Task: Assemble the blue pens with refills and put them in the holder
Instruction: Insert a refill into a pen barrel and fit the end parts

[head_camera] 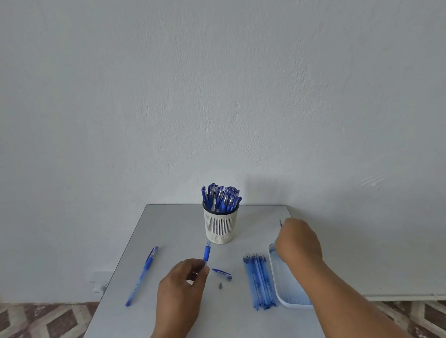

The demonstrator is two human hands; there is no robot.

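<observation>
My left hand (182, 281) pinches a blue pen barrel (207, 252) that points up toward the holder. My right hand (297, 242) is over the far end of the white tray (285, 297) and holds a thin refill (280, 223) whose tip sticks out above the fingers. A white slotted holder (222, 228) at the table's back holds several blue capped pens (220, 196). A blue cap (222, 273) and a small grey tip piece (220, 285) lie on the table between my hands. A row of several blue refills (259, 280) lies left of the tray.
A whole blue pen (142, 275) lies diagonally on the left of the grey table (139, 323). A plain wall stands right behind the table. Patterned floor tiles show on both sides, and a wall socket (99, 282) sits low at the left.
</observation>
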